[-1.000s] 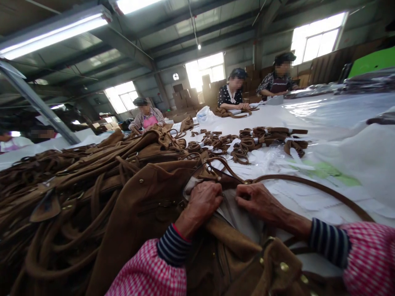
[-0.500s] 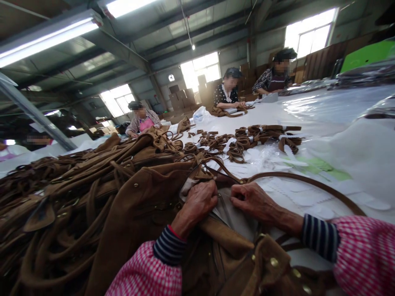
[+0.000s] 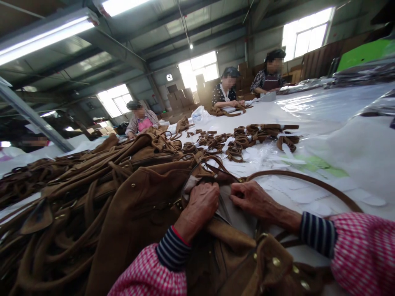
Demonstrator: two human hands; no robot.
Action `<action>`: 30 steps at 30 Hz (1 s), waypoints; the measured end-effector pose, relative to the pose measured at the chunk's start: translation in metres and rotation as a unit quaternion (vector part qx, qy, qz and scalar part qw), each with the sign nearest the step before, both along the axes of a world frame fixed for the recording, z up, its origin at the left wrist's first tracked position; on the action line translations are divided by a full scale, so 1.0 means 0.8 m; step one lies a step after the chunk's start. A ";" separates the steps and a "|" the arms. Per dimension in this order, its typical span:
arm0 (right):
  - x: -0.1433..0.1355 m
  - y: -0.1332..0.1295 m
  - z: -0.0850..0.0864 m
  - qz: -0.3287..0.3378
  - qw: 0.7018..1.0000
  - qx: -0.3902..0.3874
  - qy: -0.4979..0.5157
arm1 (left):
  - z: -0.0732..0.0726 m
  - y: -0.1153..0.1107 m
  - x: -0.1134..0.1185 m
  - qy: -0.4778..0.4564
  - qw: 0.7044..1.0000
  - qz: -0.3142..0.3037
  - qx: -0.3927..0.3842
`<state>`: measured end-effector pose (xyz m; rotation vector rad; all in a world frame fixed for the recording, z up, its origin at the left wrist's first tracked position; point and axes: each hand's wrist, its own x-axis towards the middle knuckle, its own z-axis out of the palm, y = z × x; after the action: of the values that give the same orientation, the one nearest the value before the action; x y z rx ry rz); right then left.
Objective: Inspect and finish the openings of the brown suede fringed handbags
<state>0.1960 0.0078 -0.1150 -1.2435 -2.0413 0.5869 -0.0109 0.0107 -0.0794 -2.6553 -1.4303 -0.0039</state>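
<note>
A brown bag (image 3: 237, 240) lies open before me, its pale grey lining (image 3: 239, 218) showing between my hands. My left hand (image 3: 204, 201) is closed at the left side of the opening, its fingers curled down against the lining. Across the gap, my right hand (image 3: 251, 199) is closed too, with thumb and fingers pinched on the lining's right side. A dark zip line runs through the lining between them. The bag's long strap (image 3: 311, 179) arcs out to the right over the table. My fingertips are partly hidden.
Many brown bags (image 3: 123, 197) are heaped on the left. Bundled straps (image 3: 240, 139) and white paper pieces (image 3: 296, 191) lie on the white table (image 3: 262, 113). Several co-workers sit beyond, one in a dotted top (image 3: 219, 96). Plastic-wrapped goods (image 3: 364, 72) lie at far right.
My left hand has shifted slightly right and its wrist has turned a little. My right hand stays nearly still at the lining. The whole view has drifted slightly.
</note>
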 end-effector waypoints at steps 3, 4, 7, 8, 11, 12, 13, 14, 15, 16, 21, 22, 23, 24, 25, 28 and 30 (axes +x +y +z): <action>0.000 -0.001 0.000 -0.004 1.000 -0.003 0.000 | -0.011 -0.005 -0.006 -0.010 0.998 -0.033 0.052; 0.000 -0.001 0.000 -0.005 1.000 -0.004 -0.001 | -0.013 -0.005 -0.009 -0.014 0.997 -0.039 0.059; 0.000 -0.001 0.000 -0.006 1.000 -0.005 -0.004 | -0.016 -0.003 -0.014 -0.031 0.997 -0.049 0.047; 0.000 -0.001 0.000 -0.006 1.000 -0.006 -0.004 | -0.015 -0.001 -0.014 -0.037 0.997 -0.049 0.036; 0.000 -0.001 -0.001 -0.004 1.000 -0.005 -0.005 | -0.012 0.003 -0.010 -0.050 0.998 -0.039 0.012; 0.000 -0.001 -0.001 -0.003 1.000 -0.003 -0.006 | -0.011 0.004 -0.008 -0.054 0.998 -0.034 0.007; 0.000 -0.001 -0.001 -0.003 1.000 -0.001 -0.008 | -0.010 0.005 -0.007 -0.062 0.998 -0.027 -0.001; 0.000 -0.001 -0.001 -0.003 1.000 0.000 -0.010 | -0.010 0.006 -0.006 -0.073 0.997 -0.019 -0.010; 0.000 -0.001 -0.001 -0.004 1.000 0.000 -0.012 | -0.009 0.007 -0.005 -0.083 0.996 -0.013 -0.018; 0.000 -0.001 -0.001 -0.005 1.000 0.000 -0.013 | -0.009 0.008 -0.005 -0.099 0.995 -0.006 -0.026; 0.000 -0.002 0.000 0.001 1.000 -0.003 -0.013 | -0.006 0.017 -0.011 -0.186 0.980 0.042 -0.057; 0.000 -0.002 0.000 0.002 1.000 -0.004 -0.012 | -0.005 0.020 -0.011 -0.196 0.977 0.052 -0.062; 0.000 -0.002 0.000 0.003 1.000 -0.004 -0.011 | -0.004 0.022 -0.011 -0.202 0.975 0.059 -0.065; 0.000 -0.002 0.000 0.004 1.000 -0.002 -0.011 | -0.003 0.025 -0.010 -0.211 0.973 0.066 -0.069; 0.000 -0.002 -0.001 0.006 1.000 0.000 -0.012 | -0.002 0.027 -0.009 -0.222 0.969 0.072 -0.073; -0.001 -0.002 -0.002 0.004 1.000 0.003 -0.022 | 0.001 0.029 -0.005 -0.258 0.958 0.085 -0.088; -0.002 -0.002 -0.003 0.001 1.000 0.001 -0.027 | 0.003 0.029 -0.002 -0.277 0.952 0.091 -0.096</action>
<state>0.1947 0.0063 -0.1178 -1.2683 -2.0874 0.5591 -0.0123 0.0339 -0.0769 -2.7939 -1.9157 -0.6778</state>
